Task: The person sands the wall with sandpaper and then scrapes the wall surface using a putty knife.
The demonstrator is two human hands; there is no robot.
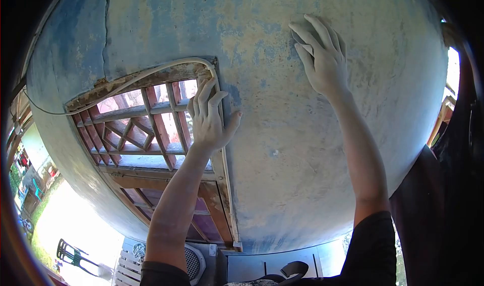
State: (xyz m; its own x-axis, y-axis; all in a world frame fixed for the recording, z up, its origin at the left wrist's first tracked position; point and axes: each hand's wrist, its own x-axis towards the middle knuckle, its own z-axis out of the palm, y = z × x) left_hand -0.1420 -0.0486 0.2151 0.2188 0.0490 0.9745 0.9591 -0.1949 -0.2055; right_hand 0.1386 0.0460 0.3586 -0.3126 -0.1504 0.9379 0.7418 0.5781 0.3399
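Observation:
My left hand [209, 117] rests flat with fingers spread on the right edge of a wooden lattice window frame [151, 130] set in a worn blue plastered wall [282, 150]. A white cable [151, 72] runs along the top of the frame, just above that hand. My right hand [322, 54] presses against the bare wall higher up and to the right; something thin and pale, perhaps a piece of paper, lies under its fingers, but I cannot tell what it is.
A crack [106, 29] runs down the wall at upper left. Below are a white slatted chair [131, 266], a fan-like grille [194, 263] and a green chair [73, 256] on bright ground. A dark door edge [454, 195] stands at right.

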